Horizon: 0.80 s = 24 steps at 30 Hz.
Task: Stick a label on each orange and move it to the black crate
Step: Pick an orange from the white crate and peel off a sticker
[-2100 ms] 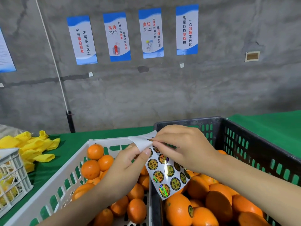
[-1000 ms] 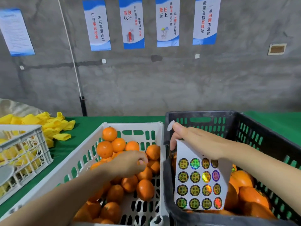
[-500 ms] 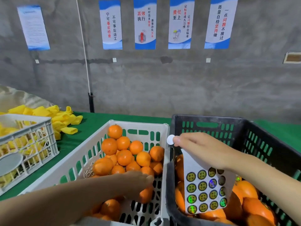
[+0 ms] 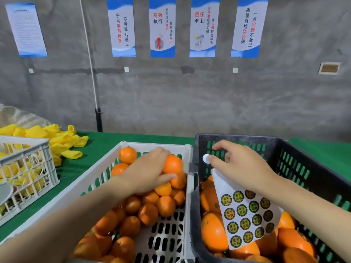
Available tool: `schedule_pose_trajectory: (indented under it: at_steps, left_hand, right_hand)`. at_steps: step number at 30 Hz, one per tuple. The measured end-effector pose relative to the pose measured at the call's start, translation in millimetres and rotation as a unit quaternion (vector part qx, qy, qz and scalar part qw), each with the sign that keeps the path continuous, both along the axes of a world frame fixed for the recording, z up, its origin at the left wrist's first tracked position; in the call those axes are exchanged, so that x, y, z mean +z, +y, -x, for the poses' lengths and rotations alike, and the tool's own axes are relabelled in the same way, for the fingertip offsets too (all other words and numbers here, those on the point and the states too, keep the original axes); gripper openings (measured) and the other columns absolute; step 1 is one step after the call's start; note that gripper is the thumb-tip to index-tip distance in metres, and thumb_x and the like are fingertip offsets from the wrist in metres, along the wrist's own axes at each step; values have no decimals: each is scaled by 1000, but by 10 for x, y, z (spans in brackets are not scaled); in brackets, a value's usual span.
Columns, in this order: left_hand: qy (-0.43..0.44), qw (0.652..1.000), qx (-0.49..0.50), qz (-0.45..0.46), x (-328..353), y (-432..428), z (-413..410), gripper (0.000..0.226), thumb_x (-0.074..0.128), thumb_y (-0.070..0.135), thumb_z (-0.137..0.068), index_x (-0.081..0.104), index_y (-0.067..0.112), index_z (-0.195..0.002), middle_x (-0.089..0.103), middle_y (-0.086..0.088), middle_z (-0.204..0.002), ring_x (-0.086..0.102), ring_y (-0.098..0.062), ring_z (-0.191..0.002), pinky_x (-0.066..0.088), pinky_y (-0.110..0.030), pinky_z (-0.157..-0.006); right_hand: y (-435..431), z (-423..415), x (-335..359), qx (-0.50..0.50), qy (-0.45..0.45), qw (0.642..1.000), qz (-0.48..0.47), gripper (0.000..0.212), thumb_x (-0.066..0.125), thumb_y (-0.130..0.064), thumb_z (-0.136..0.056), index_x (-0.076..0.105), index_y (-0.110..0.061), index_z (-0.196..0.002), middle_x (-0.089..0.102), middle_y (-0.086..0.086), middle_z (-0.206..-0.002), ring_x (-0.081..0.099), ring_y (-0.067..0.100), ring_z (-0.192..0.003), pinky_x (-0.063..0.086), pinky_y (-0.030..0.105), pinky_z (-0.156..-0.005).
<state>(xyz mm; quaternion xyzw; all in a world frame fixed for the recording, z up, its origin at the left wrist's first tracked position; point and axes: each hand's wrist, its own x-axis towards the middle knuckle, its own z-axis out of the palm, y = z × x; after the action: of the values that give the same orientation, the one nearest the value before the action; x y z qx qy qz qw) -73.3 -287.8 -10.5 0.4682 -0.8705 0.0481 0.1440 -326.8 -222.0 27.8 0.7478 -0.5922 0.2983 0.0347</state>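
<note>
Left hand (image 4: 150,173) curled round an orange (image 4: 172,165) at the top of the pile in the white crate (image 4: 152,145). Just right of it, right hand (image 4: 239,166) over the black crate (image 4: 235,137), gripping a sticker sheet (image 4: 247,211) hanging below the palm, one round label (image 4: 205,159) stuck on a fingertip.

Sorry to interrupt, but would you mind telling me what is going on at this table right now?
A person is labelling oranges by hand. The left hand holds an orange at the top of the pile in the white crate. The right hand holds the sticker sheet over the black crate and has one peeled label on a fingertip, not yet stuck on. The black crate already contains other oranges.
</note>
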Motion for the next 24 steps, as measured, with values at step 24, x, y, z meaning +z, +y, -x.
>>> schedule_pose_trajectory:
  at_steps: [24]
  left_hand:
    - [153, 971, -142, 113, 63, 270, 206, 69, 67, 73, -75, 51, 33, -129, 58, 13, -121, 54, -3, -105, 53, -26, -82]
  right_hand:
    - [267, -205, 137, 149, 94, 959, 220, 17, 68, -37, -83, 76, -23, -85, 29, -19, -53, 35, 1, -46, 36, 20, -38]
